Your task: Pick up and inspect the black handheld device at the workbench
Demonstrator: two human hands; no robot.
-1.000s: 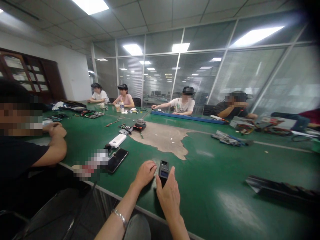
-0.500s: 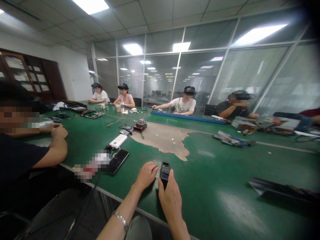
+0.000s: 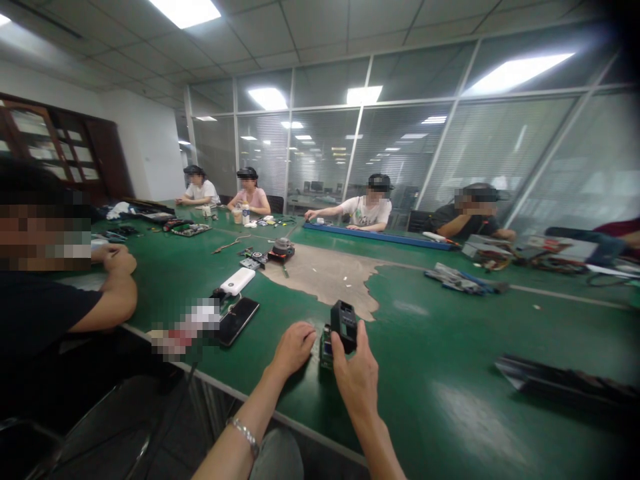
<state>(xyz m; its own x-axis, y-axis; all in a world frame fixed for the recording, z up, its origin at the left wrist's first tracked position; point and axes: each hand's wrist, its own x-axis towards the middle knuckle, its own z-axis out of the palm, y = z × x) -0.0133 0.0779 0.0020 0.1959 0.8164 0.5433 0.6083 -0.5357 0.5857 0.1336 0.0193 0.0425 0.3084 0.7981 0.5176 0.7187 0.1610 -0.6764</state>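
Between the thumb and fingers of my right hand is a black plastic cover, tilted and raised off the green table. Just left of it and lower stands a small circuit module with a dark bluish display, partly hidden by my right thumb. My left hand rests on the table beside the module, its fingers curled inward; what they hold, if anything, is hidden.
A black phone and white power bank lie to the left. Ahead is a brown patch with a round-topped part. Gloves and a black tray-like piece lie right. Several people sit around the table.
My right hand has lifted the black cover up and to the right, off the circuit module, which now shows separately. My left hand has hardly moved.
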